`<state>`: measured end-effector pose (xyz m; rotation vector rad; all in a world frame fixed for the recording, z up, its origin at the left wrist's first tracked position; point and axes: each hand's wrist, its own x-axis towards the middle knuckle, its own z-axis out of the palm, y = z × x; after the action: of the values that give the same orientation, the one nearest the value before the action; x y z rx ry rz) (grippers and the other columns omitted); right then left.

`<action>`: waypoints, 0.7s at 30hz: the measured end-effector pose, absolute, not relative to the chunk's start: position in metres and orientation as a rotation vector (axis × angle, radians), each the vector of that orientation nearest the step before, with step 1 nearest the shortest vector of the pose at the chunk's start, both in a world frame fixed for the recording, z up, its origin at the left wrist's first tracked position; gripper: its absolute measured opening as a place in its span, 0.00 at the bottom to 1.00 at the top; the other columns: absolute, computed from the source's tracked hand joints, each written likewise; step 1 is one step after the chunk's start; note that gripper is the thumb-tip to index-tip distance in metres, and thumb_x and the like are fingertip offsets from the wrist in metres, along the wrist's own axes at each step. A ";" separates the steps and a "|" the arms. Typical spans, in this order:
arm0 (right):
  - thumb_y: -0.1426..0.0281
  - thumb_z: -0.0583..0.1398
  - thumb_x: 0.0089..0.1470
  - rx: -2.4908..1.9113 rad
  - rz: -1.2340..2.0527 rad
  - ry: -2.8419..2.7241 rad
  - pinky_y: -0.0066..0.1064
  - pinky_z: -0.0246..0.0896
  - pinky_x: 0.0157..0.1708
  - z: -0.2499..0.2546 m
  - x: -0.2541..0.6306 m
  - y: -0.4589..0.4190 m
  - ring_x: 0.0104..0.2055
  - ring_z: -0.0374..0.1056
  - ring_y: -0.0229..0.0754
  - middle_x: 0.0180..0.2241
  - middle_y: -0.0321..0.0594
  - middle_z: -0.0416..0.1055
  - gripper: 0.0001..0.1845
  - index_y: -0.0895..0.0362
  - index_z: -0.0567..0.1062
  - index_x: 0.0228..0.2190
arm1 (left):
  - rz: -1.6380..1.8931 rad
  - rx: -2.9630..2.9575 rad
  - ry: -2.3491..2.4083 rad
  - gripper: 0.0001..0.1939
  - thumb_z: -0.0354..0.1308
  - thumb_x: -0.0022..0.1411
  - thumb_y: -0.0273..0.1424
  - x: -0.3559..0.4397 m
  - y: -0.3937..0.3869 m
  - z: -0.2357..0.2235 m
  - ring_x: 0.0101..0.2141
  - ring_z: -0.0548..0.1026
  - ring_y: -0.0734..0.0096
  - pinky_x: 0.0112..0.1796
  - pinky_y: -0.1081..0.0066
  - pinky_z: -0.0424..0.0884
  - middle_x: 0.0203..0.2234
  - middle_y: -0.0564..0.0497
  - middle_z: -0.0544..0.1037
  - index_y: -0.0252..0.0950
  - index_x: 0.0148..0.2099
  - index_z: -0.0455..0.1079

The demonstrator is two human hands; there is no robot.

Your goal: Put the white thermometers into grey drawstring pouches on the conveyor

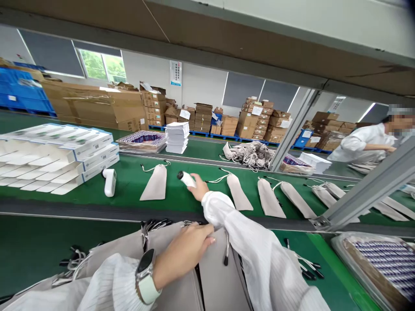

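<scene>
My right hand (199, 190) is closed around a white handheld device with a black round tip (187, 179), shaped like an infrared thermometer, just above the green belt (184, 205). Nearer to me, my left hand (184, 249), with a watch on its wrist, has its fingers curled at the top of a grey drawstring pouch (215, 276) on a pile of such pouches. A similar white device (110, 182) stands on the belt to the left. Single pouches lie on either side of my right hand, one to the left (156, 183) and one to the right (239, 192).
Stacked white cartons (94, 151) occupy the belt's left end. Beyond are a paper stack (177, 137), a tray (142, 141) and heaped pouches (249, 153). A metal post (295, 129) and a low shelf overhead bound the space. A person in white (363, 140) works at right.
</scene>
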<state>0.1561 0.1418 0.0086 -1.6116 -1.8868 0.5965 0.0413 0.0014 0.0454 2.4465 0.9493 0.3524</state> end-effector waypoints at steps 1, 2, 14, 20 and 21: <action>0.72 0.51 0.51 -1.551 0.681 -1.815 0.41 0.59 0.41 0.017 0.166 0.136 0.43 0.64 0.44 0.41 0.46 0.65 0.30 0.54 0.45 0.53 | 0.401 2.382 0.947 0.10 0.41 0.62 0.33 0.041 0.004 0.048 0.29 0.67 0.69 0.28 0.73 0.58 0.24 0.55 0.68 0.38 0.30 0.60; 0.71 0.51 0.52 -1.443 0.802 -1.715 0.39 0.61 0.40 0.028 0.176 0.129 0.42 0.66 0.42 0.41 0.44 0.66 0.31 0.53 0.40 0.54 | 0.446 2.324 0.944 0.09 0.42 0.62 0.34 0.040 0.007 0.051 0.27 0.66 0.71 0.28 0.74 0.57 0.23 0.56 0.67 0.38 0.31 0.59; 0.68 0.62 0.43 -0.716 1.475 -1.256 0.42 0.66 0.32 0.094 0.203 0.061 0.31 0.70 0.40 0.31 0.31 0.66 0.38 0.41 0.44 0.47 | 0.678 2.171 0.797 0.13 0.39 0.63 0.37 0.024 0.020 0.064 0.29 0.62 0.74 0.31 0.75 0.59 0.29 0.54 0.61 0.37 0.31 0.59; 0.51 0.55 0.45 -0.964 1.557 -1.709 0.21 0.56 0.21 0.082 0.203 0.059 0.22 0.59 0.28 0.23 0.32 0.62 0.22 0.58 0.66 0.29 | 0.969 2.148 0.968 0.11 0.42 0.62 0.36 0.024 0.025 0.059 0.31 0.62 0.73 0.31 0.74 0.61 0.32 0.52 0.58 0.37 0.33 0.61; 0.48 0.53 0.45 -1.026 1.569 -1.813 0.21 0.54 0.19 0.081 0.202 0.057 0.21 0.58 0.28 0.22 0.33 0.62 0.25 0.59 0.67 0.27 | 0.980 2.148 0.991 0.11 0.42 0.62 0.37 0.024 0.026 0.058 0.30 0.62 0.73 0.30 0.74 0.61 0.32 0.52 0.58 0.37 0.33 0.61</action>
<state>0.2016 0.0569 0.0810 -1.0263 -1.8129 1.5690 0.0242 0.0263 0.0579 2.1480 0.9912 0.9802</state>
